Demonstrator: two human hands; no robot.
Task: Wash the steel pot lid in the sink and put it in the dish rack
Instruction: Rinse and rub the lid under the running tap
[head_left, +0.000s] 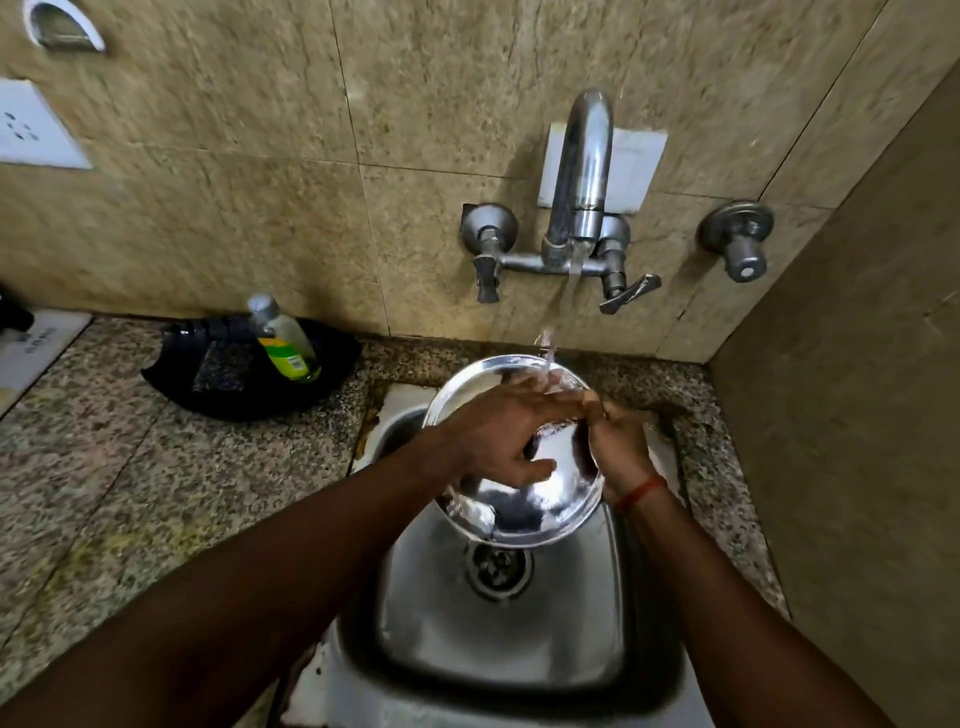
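Nearest the camera, two bare forearms reach forward over the steel sink (498, 644), whose round drain (497, 569) shows in the floor of the basin just below the work. Above the basin's far half the steel pot lid (524, 499) is held clear of the bottom, tilted so that its shiny face looks up and toward the person, the far edge higher than the near edge; being round, it has no long axis to speak of. The left hand (506, 434) lies across that face with fingers spread and stretched toward the far rim, thumb low on the metal. The right hand (615, 441) grips the lid's right edge, fingers curled behind it where they cannot be seen; a red thread band (640, 491) circles that wrist.

Water falls from the curved tap (581, 171) on the back wall and strikes the lid's far rim by the left fingertips. The right lever is turned out sideways, and a separate round valve (737, 239) sits on the wall toward the right corner.

On the granite counter (130, 467), against its back edge left of the sink, a black tray (244, 384) holds a clear bottle (284, 338) with a green and yellow label; the print seems too blurred to read. A white socket plate (34, 127) is fixed high on the left wall.
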